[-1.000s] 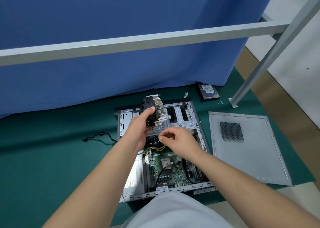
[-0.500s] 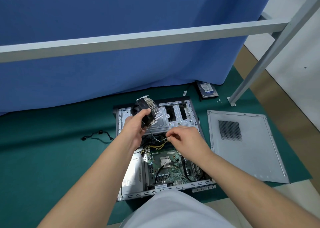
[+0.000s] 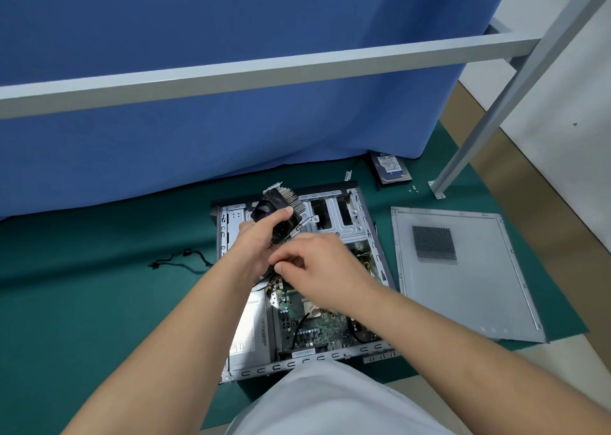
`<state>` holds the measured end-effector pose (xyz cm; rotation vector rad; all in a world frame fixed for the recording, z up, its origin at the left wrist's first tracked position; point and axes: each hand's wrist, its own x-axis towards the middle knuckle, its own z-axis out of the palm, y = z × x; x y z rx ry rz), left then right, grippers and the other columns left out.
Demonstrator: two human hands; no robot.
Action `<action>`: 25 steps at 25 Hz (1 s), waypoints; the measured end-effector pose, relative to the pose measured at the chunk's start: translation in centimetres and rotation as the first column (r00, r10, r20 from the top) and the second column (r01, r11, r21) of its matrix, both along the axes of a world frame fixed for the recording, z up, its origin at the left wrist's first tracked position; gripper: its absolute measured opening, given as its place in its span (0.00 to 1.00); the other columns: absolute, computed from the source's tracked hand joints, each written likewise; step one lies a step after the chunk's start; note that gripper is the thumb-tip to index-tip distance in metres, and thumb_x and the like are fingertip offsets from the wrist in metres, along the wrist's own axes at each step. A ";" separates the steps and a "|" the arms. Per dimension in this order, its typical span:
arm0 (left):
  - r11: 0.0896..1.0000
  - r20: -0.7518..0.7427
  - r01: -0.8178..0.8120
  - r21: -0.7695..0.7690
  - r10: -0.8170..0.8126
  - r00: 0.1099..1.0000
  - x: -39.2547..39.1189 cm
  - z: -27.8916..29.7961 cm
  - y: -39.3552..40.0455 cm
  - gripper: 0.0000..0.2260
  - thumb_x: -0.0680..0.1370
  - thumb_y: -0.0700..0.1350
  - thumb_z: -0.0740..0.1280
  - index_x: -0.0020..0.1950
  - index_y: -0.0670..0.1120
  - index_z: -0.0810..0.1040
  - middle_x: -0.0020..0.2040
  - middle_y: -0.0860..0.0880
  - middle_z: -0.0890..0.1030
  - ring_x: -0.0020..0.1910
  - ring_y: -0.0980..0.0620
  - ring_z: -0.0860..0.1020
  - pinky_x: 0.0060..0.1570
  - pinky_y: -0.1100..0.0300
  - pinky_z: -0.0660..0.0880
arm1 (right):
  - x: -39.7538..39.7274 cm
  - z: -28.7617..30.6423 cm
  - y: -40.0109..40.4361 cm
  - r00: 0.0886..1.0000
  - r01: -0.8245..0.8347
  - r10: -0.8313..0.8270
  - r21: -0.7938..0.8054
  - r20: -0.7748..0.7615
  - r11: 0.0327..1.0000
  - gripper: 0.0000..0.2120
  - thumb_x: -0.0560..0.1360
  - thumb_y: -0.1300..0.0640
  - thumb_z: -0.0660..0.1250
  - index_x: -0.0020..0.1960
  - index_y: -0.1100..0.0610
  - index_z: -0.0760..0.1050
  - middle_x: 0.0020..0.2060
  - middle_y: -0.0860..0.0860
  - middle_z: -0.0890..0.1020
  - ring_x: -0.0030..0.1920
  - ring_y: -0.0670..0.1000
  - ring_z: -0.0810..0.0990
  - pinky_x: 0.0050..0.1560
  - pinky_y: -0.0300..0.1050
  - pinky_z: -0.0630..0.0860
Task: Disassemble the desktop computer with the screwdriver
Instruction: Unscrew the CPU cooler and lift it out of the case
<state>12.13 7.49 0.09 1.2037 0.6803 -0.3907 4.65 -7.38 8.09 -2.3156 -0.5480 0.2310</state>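
The open computer case (image 3: 373,233) lies flat on a green mat, its green motherboard (image 3: 317,329) exposed. My left hand (image 3: 254,243) grips the black CPU fan with its finned heatsink (image 3: 281,209), lifted and tilted above the case's drive cage. My right hand (image 3: 317,262) hovers just right of it, fingers curled and pinching something small that looks like the fan's wire; the fingertips hide it. No screwdriver shows.
The grey side panel (image 3: 463,276) lies right of the case. A hard drive (image 3: 391,170) and small screws (image 3: 413,188) sit at the back right by a metal frame leg (image 3: 463,157). A loose black cable (image 3: 182,259) lies to the left. A blue curtain hangs behind.
My left hand has tilted the fan and heatsink further left and higher. My right hand has moved up and left, close beside my left hand.
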 end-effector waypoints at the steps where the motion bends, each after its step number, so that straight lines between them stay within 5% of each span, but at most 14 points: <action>1: 1.000 0.009 0.017 0.005 -0.017 1.000 -0.2 -0.2 0.1 0.42 0.63 0.52 0.83 0.70 0.38 0.70 0.57 0.34 0.82 0.42 0.40 0.84 0.40 0.52 0.81 | 0.6 0.6 -0.4 1.000 0.024 -0.023 0.009 -0.005 1.000 0.08 0.79 0.53 0.69 0.55 0.47 0.85 0.42 0.39 0.79 0.45 0.41 0.77 0.53 0.38 0.75; 6: 0.998 0.091 0.063 -0.012 -0.062 0.994 -0.6 0.1 0.3 0.41 0.65 0.51 0.82 0.71 0.37 0.71 0.59 0.38 0.84 0.53 0.44 0.84 0.52 0.52 0.81 | 4.6 3.1 -3.8 0.987 0.155 -0.154 0.023 -0.039 0.988 0.06 0.77 0.54 0.71 0.47 0.44 0.86 0.34 0.38 0.84 0.37 0.42 0.84 0.41 0.40 0.79; 9: 0.997 0.092 0.065 -0.045 -0.060 0.994 -0.5 0.2 0.3 0.36 0.68 0.48 0.82 0.69 0.39 0.70 0.56 0.41 0.86 0.54 0.46 0.85 0.53 0.52 0.81 | 6.6 3.8 -5.7 0.980 0.195 -0.194 0.016 -0.051 0.981 0.07 0.76 0.56 0.72 0.44 0.44 0.85 0.33 0.37 0.84 0.35 0.38 0.84 0.37 0.30 0.73; 14: 0.996 0.074 0.093 0.017 -0.094 0.993 -0.6 0.2 0.0 0.34 0.67 0.47 0.84 0.64 0.44 0.67 0.59 0.41 0.83 0.56 0.45 0.84 0.60 0.48 0.81 | 8.7 3.8 -7.4 0.974 0.222 -0.224 -0.053 -0.044 0.974 0.06 0.76 0.56 0.72 0.46 0.46 0.86 0.35 0.42 0.86 0.37 0.40 0.85 0.44 0.41 0.81; 20: 0.949 0.120 0.242 0.203 -0.269 0.956 -1.1 0.5 -0.8 0.37 0.57 0.58 0.85 0.55 0.53 0.66 0.61 0.48 0.79 0.55 0.50 0.84 0.56 0.53 0.82 | 9.8 4.2 -6.8 0.985 0.174 -0.174 -0.162 0.012 0.971 0.06 0.76 0.54 0.72 0.46 0.44 0.86 0.32 0.37 0.83 0.39 0.37 0.83 0.45 0.40 0.80; 25: 0.892 0.061 0.294 0.342 -0.334 0.941 -1.0 0.2 -0.9 0.52 0.54 0.64 0.83 0.70 0.50 0.61 0.61 0.49 0.78 0.54 0.49 0.83 0.61 0.48 0.80 | 9.7 4.6 -5.9 0.995 0.101 -0.099 -0.189 0.015 0.977 0.06 0.78 0.54 0.71 0.48 0.44 0.86 0.37 0.39 0.84 0.41 0.40 0.83 0.47 0.42 0.82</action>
